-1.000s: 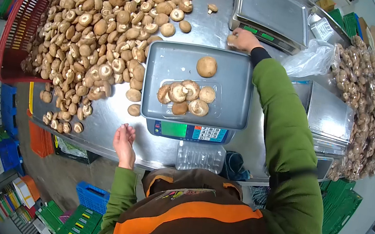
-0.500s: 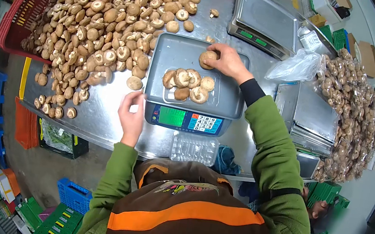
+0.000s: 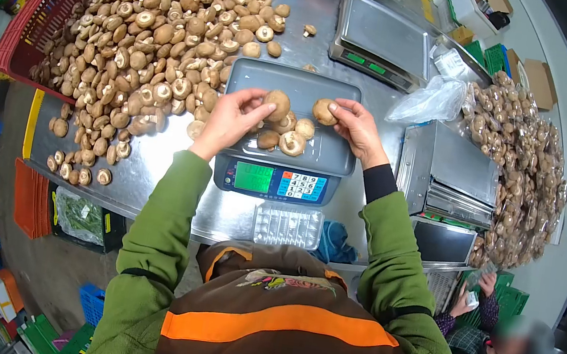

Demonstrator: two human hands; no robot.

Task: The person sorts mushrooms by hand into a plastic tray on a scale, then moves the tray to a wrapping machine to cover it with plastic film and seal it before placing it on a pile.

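My left hand (image 3: 235,120) pinches a brown mushroom (image 3: 277,105) over the middle of the grey scale pan (image 3: 331,151). Another mushroom (image 3: 324,111) is held between the thumb and fingers of my right hand (image 3: 358,128), just to the right of the first. Below both hands, several mushrooms (image 3: 292,143) sit together in a clear tray on the pan, its upper part covered by my hands. The scale's green display (image 3: 252,177) is lit. An empty clear plastic tray (image 3: 287,226) lies at the table edge in front of the scale.
Loose mushrooms (image 3: 165,35) are heaped at the left beside a red crate (image 3: 51,18). A second scale (image 3: 386,31) stands at the back. Bagged mushrooms (image 3: 529,177) are piled at the right, past a metal box (image 3: 461,167). Co-workers' hands show at top and lower right.
My left hand has moved up from the scale's left edge and now holds a mushroom. My right hand has shifted slightly with its mushroom. A co-worker has come into view at lower right.
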